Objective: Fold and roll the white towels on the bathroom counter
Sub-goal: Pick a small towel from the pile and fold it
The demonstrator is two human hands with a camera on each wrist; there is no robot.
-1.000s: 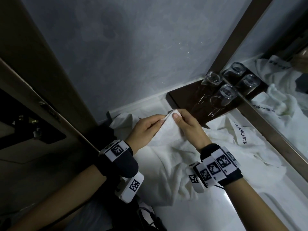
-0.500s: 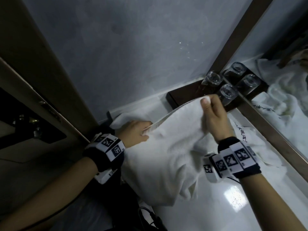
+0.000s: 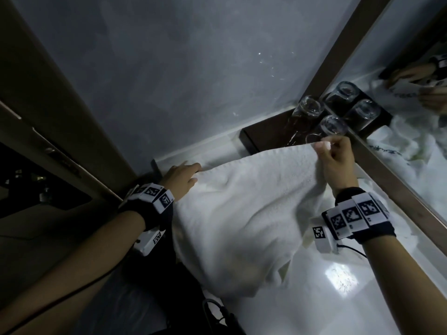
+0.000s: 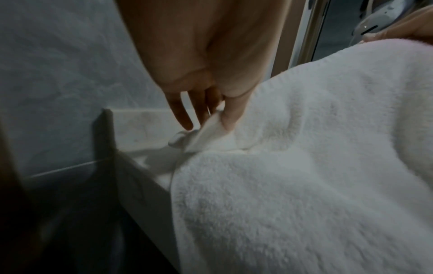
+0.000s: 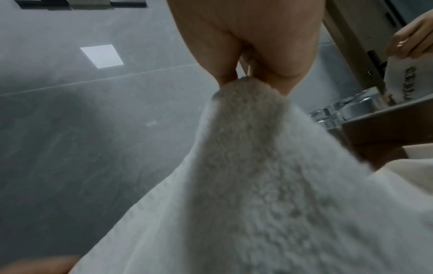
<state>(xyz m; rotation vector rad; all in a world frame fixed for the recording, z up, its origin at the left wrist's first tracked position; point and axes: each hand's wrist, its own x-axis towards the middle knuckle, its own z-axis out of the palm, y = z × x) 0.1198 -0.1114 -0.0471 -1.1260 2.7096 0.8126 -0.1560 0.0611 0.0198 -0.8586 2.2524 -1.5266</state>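
A white terry towel [image 3: 244, 209] is stretched between my two hands over the white counter [image 3: 338, 301]. My left hand [image 3: 186, 174] pinches its left corner low by the counter's back left edge; the left wrist view shows thumb and fingers on that corner of the towel [image 4: 304, 166]. My right hand [image 3: 332, 153] pinches the other corner, raised in front of the glasses. In the right wrist view the towel [image 5: 246, 166] hangs from my right hand [image 5: 243, 81]. Another white towel [image 3: 377, 213] with dark lettering lies crumpled under my right wrist, mostly hidden.
Two upturned glasses [image 3: 312, 110] stand on a dark wooden tray [image 3: 256, 139] in the back corner, close to my right hand. A framed mirror [image 3: 411, 117] runs along the right side. A grey tiled wall [image 3: 193, 68] is behind; a dark doorway lies left.
My hands have drawn apart, spreading the towel's top edge: the left moved down to the back left of the counter, the right went up and right toward the glasses.
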